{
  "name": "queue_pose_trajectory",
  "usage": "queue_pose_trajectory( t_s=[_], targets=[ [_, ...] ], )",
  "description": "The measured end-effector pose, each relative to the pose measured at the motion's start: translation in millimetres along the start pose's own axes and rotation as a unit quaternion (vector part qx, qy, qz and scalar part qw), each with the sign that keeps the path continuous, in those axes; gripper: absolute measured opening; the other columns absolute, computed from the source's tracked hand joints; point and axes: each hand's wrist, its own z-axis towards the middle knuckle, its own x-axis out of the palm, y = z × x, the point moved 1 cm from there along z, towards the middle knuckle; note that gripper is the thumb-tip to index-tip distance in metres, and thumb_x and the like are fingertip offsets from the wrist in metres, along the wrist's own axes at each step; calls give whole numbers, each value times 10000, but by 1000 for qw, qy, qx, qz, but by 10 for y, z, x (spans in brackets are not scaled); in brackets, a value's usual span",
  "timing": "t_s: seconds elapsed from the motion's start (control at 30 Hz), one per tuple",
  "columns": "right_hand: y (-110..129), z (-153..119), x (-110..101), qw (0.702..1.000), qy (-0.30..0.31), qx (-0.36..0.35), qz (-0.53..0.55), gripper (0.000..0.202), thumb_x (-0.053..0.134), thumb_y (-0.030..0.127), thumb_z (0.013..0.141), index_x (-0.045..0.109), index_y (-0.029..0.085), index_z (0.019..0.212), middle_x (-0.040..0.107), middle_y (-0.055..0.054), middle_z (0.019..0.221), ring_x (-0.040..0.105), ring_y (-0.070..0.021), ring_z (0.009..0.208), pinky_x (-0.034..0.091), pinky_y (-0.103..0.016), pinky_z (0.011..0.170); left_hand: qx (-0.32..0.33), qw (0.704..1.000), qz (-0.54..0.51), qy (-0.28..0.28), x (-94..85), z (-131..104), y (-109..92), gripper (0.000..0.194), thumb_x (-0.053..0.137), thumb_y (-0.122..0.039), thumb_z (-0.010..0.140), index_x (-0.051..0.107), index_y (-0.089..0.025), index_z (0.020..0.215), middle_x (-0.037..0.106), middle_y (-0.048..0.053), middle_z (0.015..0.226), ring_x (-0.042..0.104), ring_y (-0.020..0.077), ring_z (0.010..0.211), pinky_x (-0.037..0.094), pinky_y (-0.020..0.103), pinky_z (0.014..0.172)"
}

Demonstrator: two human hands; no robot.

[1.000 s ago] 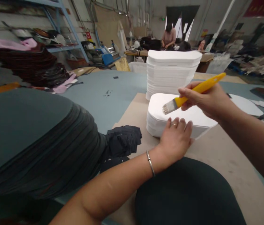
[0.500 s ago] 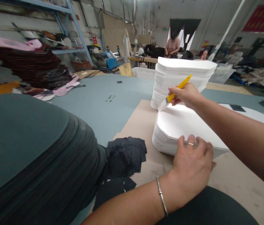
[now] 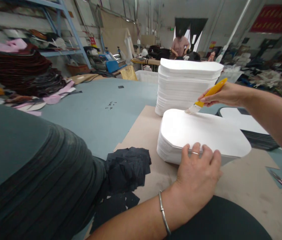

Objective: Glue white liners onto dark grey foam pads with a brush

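Observation:
My right hand (image 3: 227,94) grips a paintbrush (image 3: 214,89) with a yellow handle and pale bristles. Its tip touches the top white sheet near the far edge of the low stack of white rounded panels (image 3: 201,130). My left hand (image 3: 197,173), wearing a ring and a bracelet, rests with spread fingertips along the near edge of that stack. Right behind stands a taller stack of white panels (image 3: 187,88). In front of my left wrist lies a dark green rounded sheet (image 3: 218,220), partly hidden by my arm.
A big pile of dark green panels (image 3: 30,160) fills the left side, with small black pieces (image 3: 129,166) beside it. Brown cardboard (image 3: 143,128) lies under the white stacks. White and dark pieces (image 3: 246,121) lie at right. Another person (image 3: 180,46) stands far back.
The brush in my right hand has moved right along the far edge of the top sheet. My left hand stays at the near edge; the whole view has shifted slightly.

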Motion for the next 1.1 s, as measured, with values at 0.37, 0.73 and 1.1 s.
queue_pose_trajectory(
  t_s=[0.37, 0.73, 1.1],
  targets=[
    [-466, -909, -651, 978, -133, 106, -120, 76, 671, 137, 920, 671, 87, 863, 719, -95, 754, 643, -117, 587, 517, -238, 618, -1, 1000, 8, 21, -2, 68, -9, 420, 560, -430, 1020, 569, -224, 1386, 595, 105, 1382, 514, 331, 1287, 447, 548, 1045],
    [-19, -2029, -59, 941, -168, 95, -278, 217, 606, 194, 865, 590, 211, 649, 620, 21, 514, 621, -155, 507, 429, -264, 543, 1, 981, -70, 179, -395, 524, 286, 442, 354, -454, 1074, 715, -206, 1132, 691, 121, 1201, 634, 298, 1124, 514, 434, 924],
    [396, -1600, 815, 988, 21, -150, -31, 361, 701, 536, 918, 711, 193, 1030, 723, -60, 938, 674, -168, 792, 590, -323, 682, -189, 843, -361, 351, -511, 1203, 1217, 793, 125, -627, 1031, 680, -116, 1277, 762, 159, 1096, 693, 247, 1033, 536, 314, 875]
  ],
)
